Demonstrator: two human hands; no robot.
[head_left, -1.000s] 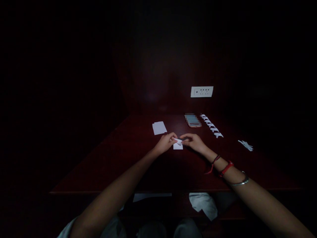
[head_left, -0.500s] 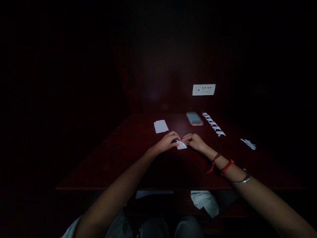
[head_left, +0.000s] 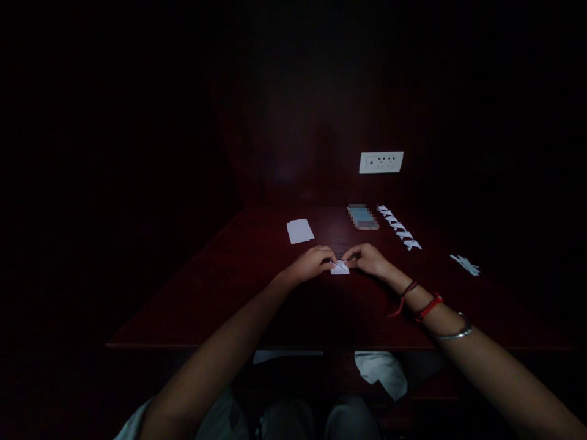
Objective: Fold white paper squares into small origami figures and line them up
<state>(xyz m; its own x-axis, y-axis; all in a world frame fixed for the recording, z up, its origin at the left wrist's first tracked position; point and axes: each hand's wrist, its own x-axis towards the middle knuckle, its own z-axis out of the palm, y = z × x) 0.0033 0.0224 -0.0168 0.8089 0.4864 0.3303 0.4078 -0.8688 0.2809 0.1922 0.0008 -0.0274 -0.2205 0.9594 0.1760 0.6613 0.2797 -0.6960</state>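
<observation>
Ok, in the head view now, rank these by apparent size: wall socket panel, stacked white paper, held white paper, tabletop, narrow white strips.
1. Tabletop
2. Wall socket panel
3. Stacked white paper
Held white paper, partly covered by fingers, and narrow white strips: smallest, too alike to rank.

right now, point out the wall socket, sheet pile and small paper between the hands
Wall socket (head_left: 381, 162): head view, middle of its white plate.
Sheet pile (head_left: 300, 231): head view, middle of its top sheet.
Small paper (head_left: 340, 269): head view, its visible middle.
</observation>
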